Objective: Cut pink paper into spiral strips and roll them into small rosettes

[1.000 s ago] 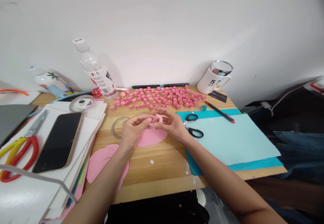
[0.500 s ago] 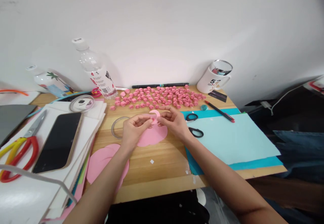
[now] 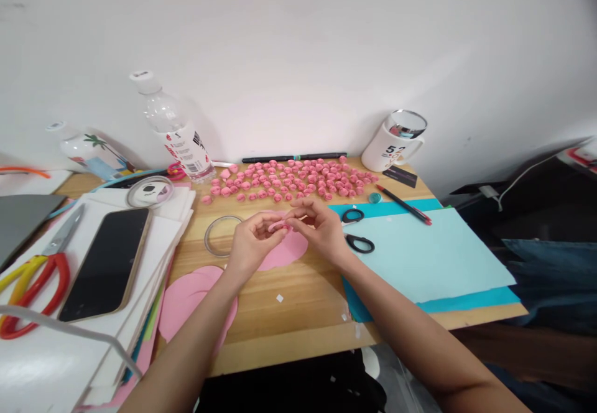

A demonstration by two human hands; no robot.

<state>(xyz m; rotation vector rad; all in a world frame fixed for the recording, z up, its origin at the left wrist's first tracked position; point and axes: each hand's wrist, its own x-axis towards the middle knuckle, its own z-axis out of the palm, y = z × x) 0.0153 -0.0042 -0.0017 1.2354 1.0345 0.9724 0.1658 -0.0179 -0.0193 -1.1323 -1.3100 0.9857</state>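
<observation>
Between the fingertips of my two hands is a pink paper strip (image 3: pixel 276 226), curled and partly hidden by the fingers. My left hand (image 3: pixel 254 239) pinches it from the left, and my right hand (image 3: pixel 317 225) pinches its right side. Below the hands a pink paper piece (image 3: pixel 286 252) with a wavy edge lies on the wooden table (image 3: pixel 280 332). Beyond them are many small rolled pink paper roses (image 3: pixel 293 180) spread in a band. A stack of pink paper shapes (image 3: pixel 186 301) rests by my left forearm.
A roll of tape (image 3: pixel 208 239) lies left of my hands. Black-handled scissors (image 3: pixel 361 243) and light blue paper (image 3: pixel 429 257) are on the right. A mug (image 3: pixel 385 145) and a bottle (image 3: pixel 180 133) stand at the back. A phone (image 3: pixel 109 264) and red-yellow scissors (image 3: pixel 56 270) lie on papers at left.
The pink strip's loose loop, which stood up between the hands, is now wound smaller between the fingers. My left hand has shifted slightly right; both hands keep their pinch.
</observation>
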